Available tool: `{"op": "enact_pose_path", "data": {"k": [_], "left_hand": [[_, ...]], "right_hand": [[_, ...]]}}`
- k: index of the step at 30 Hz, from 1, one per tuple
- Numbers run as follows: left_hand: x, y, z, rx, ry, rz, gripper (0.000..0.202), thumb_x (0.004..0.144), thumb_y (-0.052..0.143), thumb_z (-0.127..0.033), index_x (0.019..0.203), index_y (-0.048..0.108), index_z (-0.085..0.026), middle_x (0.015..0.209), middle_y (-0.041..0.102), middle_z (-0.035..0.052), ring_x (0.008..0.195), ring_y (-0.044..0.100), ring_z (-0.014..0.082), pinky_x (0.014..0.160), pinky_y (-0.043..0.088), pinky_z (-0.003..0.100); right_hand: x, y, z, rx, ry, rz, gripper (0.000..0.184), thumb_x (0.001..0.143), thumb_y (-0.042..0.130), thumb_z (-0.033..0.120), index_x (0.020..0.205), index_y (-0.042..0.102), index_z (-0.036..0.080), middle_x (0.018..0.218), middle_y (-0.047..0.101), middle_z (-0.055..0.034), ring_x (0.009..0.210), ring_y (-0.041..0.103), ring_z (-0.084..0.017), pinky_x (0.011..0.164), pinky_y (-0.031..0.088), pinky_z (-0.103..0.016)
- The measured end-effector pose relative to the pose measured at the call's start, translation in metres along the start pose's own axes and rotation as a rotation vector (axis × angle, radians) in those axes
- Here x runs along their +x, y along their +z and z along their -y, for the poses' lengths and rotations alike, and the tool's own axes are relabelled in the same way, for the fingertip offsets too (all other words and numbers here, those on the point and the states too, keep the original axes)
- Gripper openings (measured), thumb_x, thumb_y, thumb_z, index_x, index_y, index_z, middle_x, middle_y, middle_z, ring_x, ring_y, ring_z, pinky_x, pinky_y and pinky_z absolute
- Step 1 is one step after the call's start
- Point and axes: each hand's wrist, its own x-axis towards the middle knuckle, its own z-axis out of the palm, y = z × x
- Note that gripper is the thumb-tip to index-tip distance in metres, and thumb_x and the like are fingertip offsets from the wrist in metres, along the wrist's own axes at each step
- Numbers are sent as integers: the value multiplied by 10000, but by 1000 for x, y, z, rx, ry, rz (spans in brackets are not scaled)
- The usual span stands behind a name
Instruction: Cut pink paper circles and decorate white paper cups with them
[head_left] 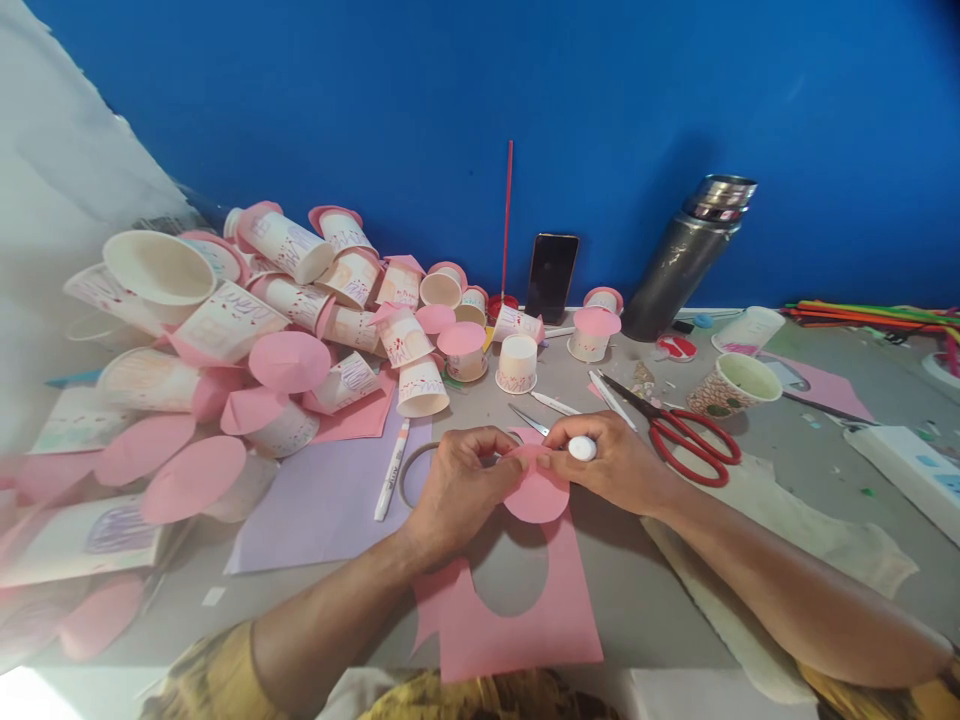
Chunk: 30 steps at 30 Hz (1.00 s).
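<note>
Held disc (536, 492): one. Phone (553, 278): one. Flask (680, 272): one.

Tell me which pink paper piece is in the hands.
The disc pinched by left hand and right hand; the holed sheet lies on the table, and the pink pieces on cups are ungripped.

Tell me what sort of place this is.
Probably a craft worktable: decorated paper cups lie heaped at left, red-handled scissors at right, and the left hand and right hand pinch a pink paper disc.
</note>
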Motion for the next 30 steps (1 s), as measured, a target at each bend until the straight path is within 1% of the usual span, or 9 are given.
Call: {"op": "enact_pose_path", "data": {"k": [5, 7, 10, 14, 18, 21, 25, 27, 30], "left_hand": [[0, 0, -1, 6, -5, 11, 279, 794, 704, -391, 622, 653, -177, 621, 578, -20, 610, 459, 115, 568, 353, 246], [-1, 1, -2, 40, -5, 27, 286, 801, 699, -401, 628, 659, -177, 629, 595, -15, 614, 463, 117, 565, 345, 248], [-1, 3, -2, 51, 11, 53, 277, 808, 684, -385, 629, 664, -175, 643, 611, -10, 615, 462, 115, 562, 337, 249], [0, 2, 1, -7, -21, 62, 232, 763, 686, -323, 593, 621, -179, 588, 542, -29, 569, 420, 102, 535, 307, 248], [1, 0, 4, -58, -65, 58, 230, 729, 700, -324, 581, 593, -184, 566, 515, -33, 552, 415, 102, 522, 293, 249], [1, 0, 2, -27, -47, 38, 214, 735, 684, -324, 590, 612, -185, 581, 535, -29, 562, 428, 106, 524, 301, 250], [1, 1, 1, 36, -21, 38, 202, 746, 652, -300, 586, 616, -182, 583, 538, -33, 556, 406, 98, 519, 287, 249], [2, 0, 1, 28, -21, 42, 204, 749, 657, -303, 592, 616, -181, 590, 542, -32, 563, 415, 99, 525, 294, 248], [2, -1, 3, -2, -35, 35, 207, 746, 681, -322, 609, 622, -179, 606, 561, -26, 583, 449, 107, 541, 314, 251]], "right_hand": [[0, -2, 2, -24, -20, -7, 190, 853, 698, 378, 798, 737, 200, 658, 655, 12, 608, 548, -135, 555, 425, -237], [-1, 1, 1, -25, -42, -13, 203, 850, 706, 384, 781, 744, 197, 669, 658, 5, 625, 546, -139, 561, 423, -239], [-3, 4, 0, -26, -59, 1, 227, 842, 700, 361, 695, 706, 187, 609, 613, 13, 595, 509, -131, 536, 396, -236], [-1, -10, 2, -24, -15, 7, 249, 867, 676, 404, 763, 751, 191, 613, 621, 15, 586, 513, -132, 535, 392, -241], [3, -24, 3, -46, 9, 19, 294, 871, 680, 463, 823, 785, 192, 629, 646, 9, 588, 532, -138, 544, 400, -248], [1, -15, 1, -59, -17, 61, 260, 863, 692, 428, 766, 747, 194, 663, 662, 1, 605, 536, -140, 542, 398, -245], [-2, -3, 1, -113, -47, 46, 282, 857, 663, 328, 614, 618, 193, 570, 560, 29, 563, 461, -116, 517, 348, -236], [-2, -6, 1, -96, -27, 71, 256, 854, 678, 346, 652, 644, 193, 591, 585, 31, 573, 482, -118, 522, 357, -236], [-1, -18, 2, -66, 24, 95, 221, 850, 712, 417, 812, 742, 201, 687, 677, 12, 624, 551, -138, 560, 414, -246]]}}
